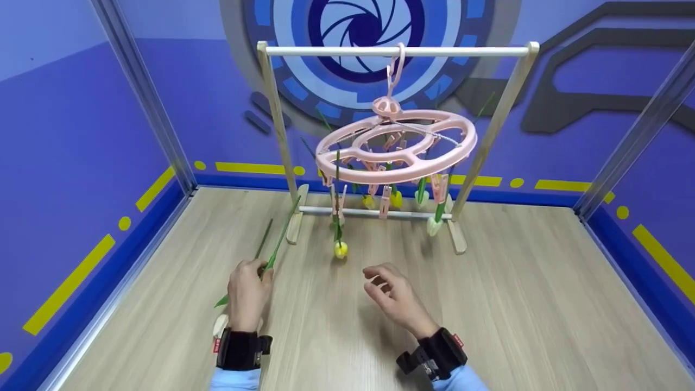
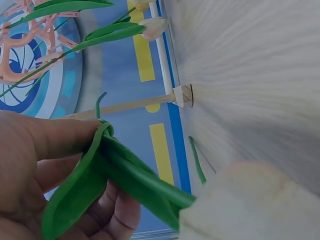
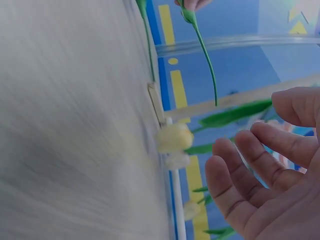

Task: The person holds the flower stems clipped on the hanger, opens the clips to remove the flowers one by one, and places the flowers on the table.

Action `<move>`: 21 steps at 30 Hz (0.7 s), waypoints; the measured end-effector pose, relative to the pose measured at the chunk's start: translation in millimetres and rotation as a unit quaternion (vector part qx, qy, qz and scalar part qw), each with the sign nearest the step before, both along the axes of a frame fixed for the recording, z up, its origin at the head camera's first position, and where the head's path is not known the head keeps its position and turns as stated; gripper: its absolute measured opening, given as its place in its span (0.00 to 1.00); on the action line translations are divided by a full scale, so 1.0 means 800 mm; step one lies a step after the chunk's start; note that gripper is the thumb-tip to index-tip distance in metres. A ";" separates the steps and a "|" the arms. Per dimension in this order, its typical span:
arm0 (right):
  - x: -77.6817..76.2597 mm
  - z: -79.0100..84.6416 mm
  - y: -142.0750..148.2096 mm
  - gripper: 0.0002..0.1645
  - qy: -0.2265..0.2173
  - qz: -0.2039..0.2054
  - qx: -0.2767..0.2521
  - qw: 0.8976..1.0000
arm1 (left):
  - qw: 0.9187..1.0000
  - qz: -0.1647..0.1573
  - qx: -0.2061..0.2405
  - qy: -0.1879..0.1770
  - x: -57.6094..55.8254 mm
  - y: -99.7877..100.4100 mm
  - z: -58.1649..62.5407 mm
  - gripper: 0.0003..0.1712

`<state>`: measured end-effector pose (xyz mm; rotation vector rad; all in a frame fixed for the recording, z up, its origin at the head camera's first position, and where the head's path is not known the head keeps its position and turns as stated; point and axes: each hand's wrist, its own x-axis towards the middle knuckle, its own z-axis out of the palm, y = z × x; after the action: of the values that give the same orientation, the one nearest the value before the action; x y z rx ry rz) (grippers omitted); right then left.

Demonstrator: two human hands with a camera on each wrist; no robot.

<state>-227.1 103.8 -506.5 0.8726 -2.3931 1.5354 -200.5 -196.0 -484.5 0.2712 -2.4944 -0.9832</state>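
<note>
My left hand (image 1: 248,296) pinches an artificial tulip by its green stem and leaves (image 2: 145,182). Its pale bloom (image 2: 250,202) fills the lower right corner of the left wrist view, and the thin stem end points toward the rack. My right hand (image 1: 399,298) hovers over the table with loosely bent fingers, holding nothing. Ahead of both hands, a pink round clip hanger (image 1: 347,175) hangs from a rack. Several tulips dangle bloom-down from its clips, including a yellow tulip (image 1: 340,250) and a white tulip (image 1: 433,226).
The wooden rack has a white top bar (image 1: 326,51) and feet such as the right foot (image 1: 457,239). Another green stem (image 1: 264,239) lies on the wooden table (image 1: 543,304) beside my left hand. Blue panels (image 1: 70,163) wall in the sides and back.
</note>
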 end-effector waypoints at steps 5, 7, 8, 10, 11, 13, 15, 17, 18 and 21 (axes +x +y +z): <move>0.005 -0.006 -0.009 0.14 0.001 0.016 0.016 1.000 | 0.999 0.017 0.002 -0.032 -0.001 0.000 -0.005 0.10; 0.007 -0.007 -0.012 0.15 -0.003 0.020 0.026 0.999 | 0.999 0.021 0.000 -0.038 -0.001 -0.001 -0.006 0.10; 0.007 -0.007 -0.013 0.15 -0.004 0.023 0.029 0.999 | 0.999 0.023 -0.002 -0.040 -0.001 -0.001 -0.006 0.09; 0.008 -0.008 -0.015 0.15 -0.008 0.027 0.039 0.999 | 0.999 0.026 -0.007 -0.042 -0.001 -0.002 -0.007 0.08; 0.009 -0.008 -0.016 0.15 -0.010 0.030 0.043 0.999 | 0.999 0.028 -0.009 -0.043 -0.001 -0.002 -0.008 0.08; 0.010 -0.008 -0.017 0.16 -0.015 0.033 0.053 0.998 | 0.998 0.029 -0.014 -0.045 -0.001 -0.002 -0.009 0.08; 0.011 -0.008 -0.018 0.16 -0.018 0.036 0.060 0.997 | 0.998 0.030 -0.019 -0.045 -0.001 -0.003 -0.011 0.08; 0.012 -0.007 -0.019 0.16 -0.019 0.037 0.064 0.997 | 0.998 0.032 -0.023 -0.047 -0.002 -0.004 -0.012 0.08; 0.012 -0.007 -0.020 0.16 -0.020 0.038 0.065 0.997 | 0.998 0.033 -0.024 -0.048 -0.002 -0.004 -0.013 0.09; 0.013 -0.006 -0.021 0.16 -0.018 0.040 0.063 0.997 | 0.998 0.035 -0.024 -0.054 -0.003 -0.004 -0.015 0.09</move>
<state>-216.6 86.9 -511.4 0.9849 -2.5336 1.4521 -202.7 -199.4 -496.6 0.4041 -2.5822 -0.9001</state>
